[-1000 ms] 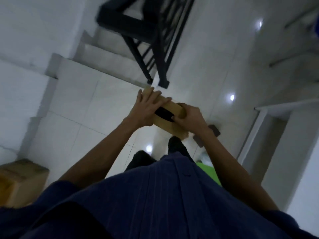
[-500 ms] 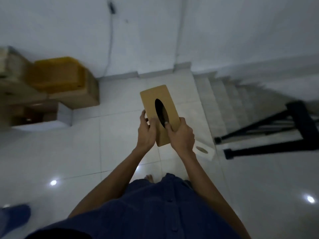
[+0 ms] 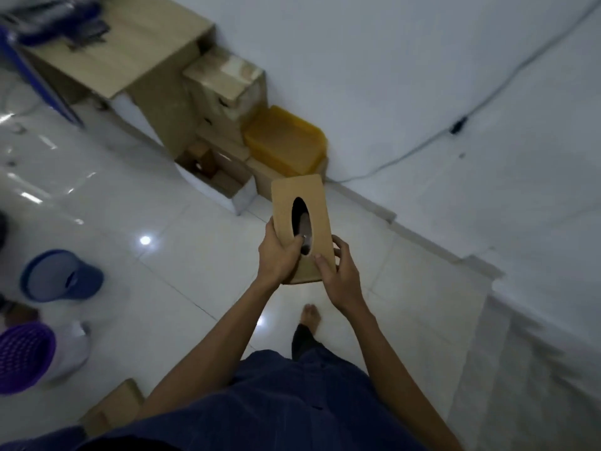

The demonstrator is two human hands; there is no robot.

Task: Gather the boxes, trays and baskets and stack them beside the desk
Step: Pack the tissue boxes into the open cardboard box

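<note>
Both hands, left (image 3: 279,255) and right (image 3: 340,275), grip the tissue box (image 3: 302,222). A yellow tray (image 3: 286,143) lies far beside the bench (image 3: 136,56).

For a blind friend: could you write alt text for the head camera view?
The left hand and right hand hold a brown tissue box with an oval slot. Ahead, cardboard boxes and a yellow bin stand beside a wooden desk.

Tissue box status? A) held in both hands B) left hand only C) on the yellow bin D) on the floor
A: the left hand and the right hand both grip the near end of the box, thumbs on its top.
</note>
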